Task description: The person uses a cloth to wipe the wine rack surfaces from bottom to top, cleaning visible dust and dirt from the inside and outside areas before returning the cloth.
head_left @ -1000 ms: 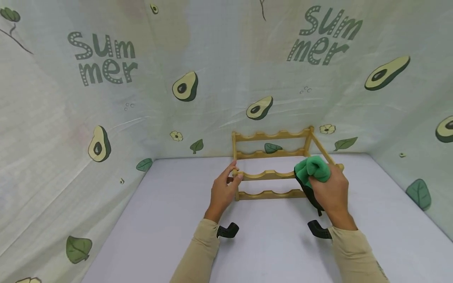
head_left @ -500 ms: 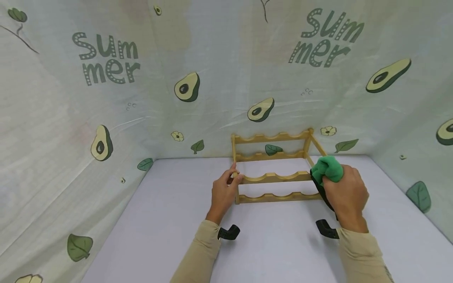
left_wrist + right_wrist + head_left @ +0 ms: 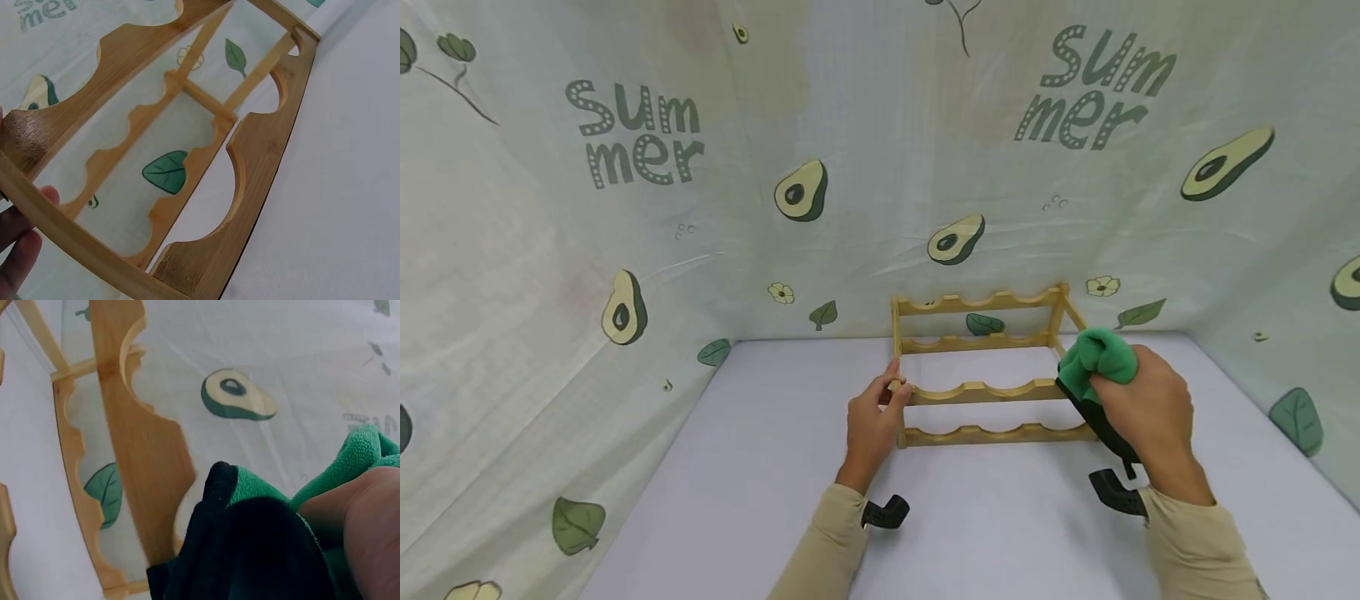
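Observation:
A light wooden wine rack [image 3: 981, 393] with scalloped rails stands toward the back of the table. My left hand [image 3: 868, 429] holds its front left corner, thumb and fingers around the end of the upper front rail. Two fingers [image 3: 24, 257] show beside the side bar in the left wrist view. Bunched in my right hand [image 3: 1153, 408] is a green cloth [image 3: 1097, 360] with a black lower part hanging down. It lies over the right end of the upper front rail and hides that corner. In the right wrist view the cloth's black part [image 3: 250, 550] overlaps the scalloped rail [image 3: 150, 456].
A white tabletop [image 3: 760, 467] spreads around the rack. Behind and at both sides hangs a pale fabric backdrop [image 3: 865, 167] printed with avocados and leaves, close behind the rack. Black camera mounts [image 3: 887, 512] sit on both wrists.
My right hand has moved right along the upper front rail with the green cloth, out to its end. The left hand keeps its hold on the left corner. The head view has tilted slightly up.

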Action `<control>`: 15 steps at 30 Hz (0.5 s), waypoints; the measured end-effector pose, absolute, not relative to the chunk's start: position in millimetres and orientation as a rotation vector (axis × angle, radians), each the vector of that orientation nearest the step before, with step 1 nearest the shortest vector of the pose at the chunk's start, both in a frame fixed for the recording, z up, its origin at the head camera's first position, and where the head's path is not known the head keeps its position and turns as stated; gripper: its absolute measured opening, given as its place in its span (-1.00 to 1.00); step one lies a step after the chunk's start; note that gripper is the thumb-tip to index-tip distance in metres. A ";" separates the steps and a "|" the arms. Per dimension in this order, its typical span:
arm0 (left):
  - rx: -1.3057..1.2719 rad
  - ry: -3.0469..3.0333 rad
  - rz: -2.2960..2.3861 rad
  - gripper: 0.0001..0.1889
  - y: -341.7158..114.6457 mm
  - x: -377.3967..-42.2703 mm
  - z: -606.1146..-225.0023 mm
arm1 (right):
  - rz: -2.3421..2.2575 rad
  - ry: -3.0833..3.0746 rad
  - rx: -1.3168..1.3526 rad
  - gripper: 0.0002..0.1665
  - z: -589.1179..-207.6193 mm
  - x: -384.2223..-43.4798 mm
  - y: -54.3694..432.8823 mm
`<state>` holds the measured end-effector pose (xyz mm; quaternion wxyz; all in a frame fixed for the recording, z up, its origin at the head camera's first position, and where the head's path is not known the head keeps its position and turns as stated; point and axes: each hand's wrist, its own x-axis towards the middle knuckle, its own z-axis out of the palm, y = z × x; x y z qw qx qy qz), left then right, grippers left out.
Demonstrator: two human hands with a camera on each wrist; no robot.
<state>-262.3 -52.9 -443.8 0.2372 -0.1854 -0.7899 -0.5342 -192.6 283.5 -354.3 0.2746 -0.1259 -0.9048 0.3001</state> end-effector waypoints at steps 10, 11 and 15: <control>-0.523 -1.946 -1.516 -0.83 -51.5 -255.9 -452.5 | 0.966 -2.525 -0.177 -0.55 -312.3 -209.9 291.6; -0.523 -1.930 -1.504 -0.83 -50.3 -255.4 -452.3 | 0.969 -2.547 -0.166 -0.54 -307.2 -214.6 292.7; -0.548 -1.867 -1.448 -0.81 -44.4 -248.6 -441.9 | 0.958 -2.629 -0.120 -0.55 -289.7 -237.9 295.4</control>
